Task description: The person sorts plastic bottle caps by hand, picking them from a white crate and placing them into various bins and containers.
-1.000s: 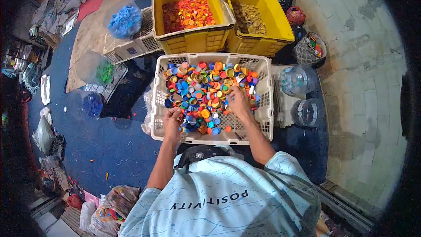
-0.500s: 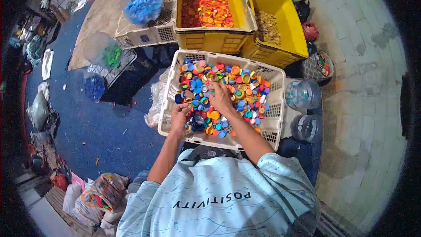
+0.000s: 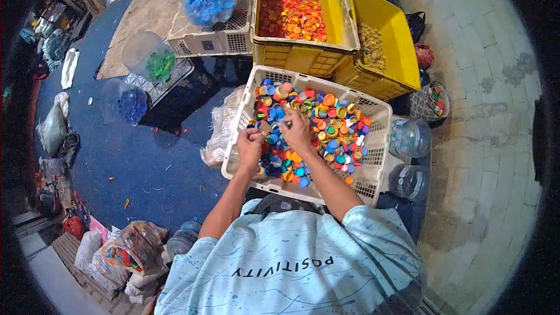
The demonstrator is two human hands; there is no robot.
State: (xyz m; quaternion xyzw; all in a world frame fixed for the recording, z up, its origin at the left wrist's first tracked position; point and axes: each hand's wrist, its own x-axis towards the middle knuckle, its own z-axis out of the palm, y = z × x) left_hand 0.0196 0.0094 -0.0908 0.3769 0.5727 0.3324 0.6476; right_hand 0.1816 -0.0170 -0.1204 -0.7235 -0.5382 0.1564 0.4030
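Observation:
Bottle caps [image 3: 332, 131] of many colours lie heaped in a white slatted plastic crate [image 3: 382, 157] in front of me. My left hand [image 3: 250, 147] is at the crate's left side, fingertips pinched together over the caps. Whatever it holds is too small to make out. Further in, my right hand [image 3: 297, 132] reaches down among the caps, thumb and fingers curled together. Its fingertips partly hide what they grip. A flat brown piece [image 3: 265, 126] shows between the two hands.
Beyond the crate stand a yellow bin [image 3: 306, 58] of red and orange caps and another yellow bin [image 3: 396, 41] of pale caps. Clear containers hold blue caps [image 3: 210, 3], green caps [image 3: 160, 66] and dark blue caps [image 3: 132, 105]. Clear jugs [image 3: 408, 138] stand right; filled bags [image 3: 137, 245] lie lower left.
The view has shifted, so the crate and bins appear further right. My left hand has moved slightly forward, closer to the brown piece and my right hand. My right hand stays over the caps.

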